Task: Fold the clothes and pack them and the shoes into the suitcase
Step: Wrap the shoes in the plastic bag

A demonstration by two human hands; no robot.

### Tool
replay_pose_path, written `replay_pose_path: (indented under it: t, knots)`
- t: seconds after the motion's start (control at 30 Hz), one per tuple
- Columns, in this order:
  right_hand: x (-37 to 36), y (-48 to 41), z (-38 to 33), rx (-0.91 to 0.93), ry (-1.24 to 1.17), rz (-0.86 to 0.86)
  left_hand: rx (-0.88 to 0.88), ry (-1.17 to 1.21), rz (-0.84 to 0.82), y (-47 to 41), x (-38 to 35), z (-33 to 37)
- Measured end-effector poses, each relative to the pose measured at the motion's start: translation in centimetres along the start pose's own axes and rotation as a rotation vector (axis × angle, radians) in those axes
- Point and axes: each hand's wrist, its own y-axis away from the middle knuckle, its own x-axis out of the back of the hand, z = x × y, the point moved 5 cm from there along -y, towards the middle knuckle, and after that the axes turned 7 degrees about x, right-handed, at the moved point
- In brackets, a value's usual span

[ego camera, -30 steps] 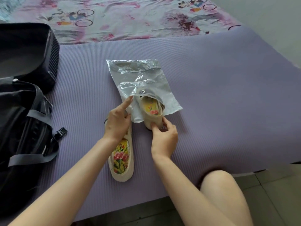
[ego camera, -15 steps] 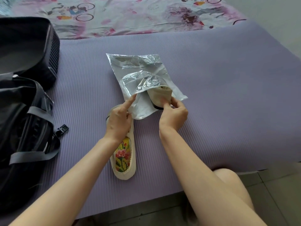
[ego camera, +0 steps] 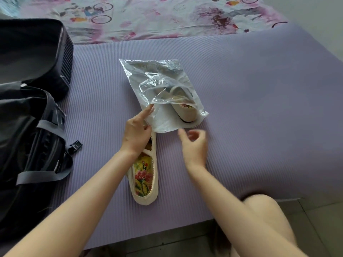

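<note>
A silvery plastic bag [ego camera: 148, 75] lies on the purple mat [ego camera: 259, 108] with its mouth toward me. One cream shoe [ego camera: 186, 113] sits inside it, heel at the opening. My left hand [ego camera: 136, 132] pinches the bag's near left edge and holds the mouth up. The second cream shoe [ego camera: 145, 180], with a flowered insole, lies on the mat under my left wrist. My right hand [ego camera: 194, 147] hovers just below the bag's mouth, fingers loosely curled, holding nothing. The open black suitcase [ego camera: 27, 108] lies at the left.
A black buckle [ego camera: 76, 145] on a grey strap hangs out of the suitcase onto the mat. A flowered bedsheet [ego camera: 157, 17] covers the bed beyond the mat. My bare knee [ego camera: 263, 210] is at the mat's near edge, above a tiled floor.
My right hand has pushed the first shoe fully into the bag, let go of it and drawn back toward me. My left hand has kept its hold on the bag's edge.
</note>
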Motion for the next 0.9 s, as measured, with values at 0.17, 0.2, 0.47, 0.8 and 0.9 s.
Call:
replay_pose_path:
  t: [0.17, 0.2, 0.47, 0.8, 0.9]
  knots:
    - [-2.1, 8.5, 0.3, 0.009, 0.158, -0.592, 0.011, -0.041, -0.001, -0.5, 0.4, 0.4]
    - [-2.3, 8.7, 0.3, 0.011, 0.162, -0.607, 0.013, -0.040, -0.005, -0.5, 0.5, 0.4]
    - [3.5, 5.8, 0.9, -0.015, 0.091, -0.779, 0.057, 0.011, 0.022, -1.5, 2.0, 0.1]
    - [9.8, 3.1, 1.4, -0.114, -0.045, -0.781, 0.040, 0.056, 0.011, -1.0, 1.3, -1.2]
    - [7.5, 1.8, 0.3, -0.071, -0.070, -0.746, 0.041, 0.051, 0.008, -0.8, 1.2, -1.4]
